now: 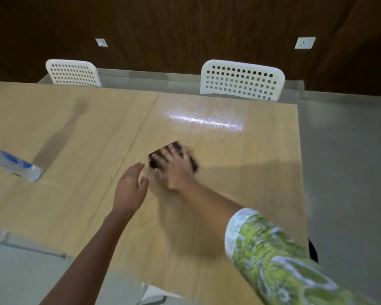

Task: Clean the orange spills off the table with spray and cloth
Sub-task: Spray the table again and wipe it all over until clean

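The person is standing at the bench [207, 216] and is wiping it with a dark cloth [174, 156]. The right hand [176, 170] is lying flat on the cloth with straight, spread fingers and is pressing it down on the wood; the picture is blurred there, so I think the hand is moving quickly. The left hand [131, 189] is hovering just left of the cloth, open and relaxed, holding nothing and not touching the cloth. A thin orange streak [194, 149] is showing just right of the cloth, and I cannot see other orange marks clearly. The spray bottle [13, 165] is lying well to the left of the cloth, near the bench edge, and nobody is touching it. Beyond the cloth, a wet-looking shine [207, 122] is reflecting the light, and two white chairs [242, 81] are standing behind the bench. In my opinion the wiping step is in progress and the spraying is already finished. The next move is probably asking for a stroke to the right over the streak, with firm pressure, and then a check of the surface.
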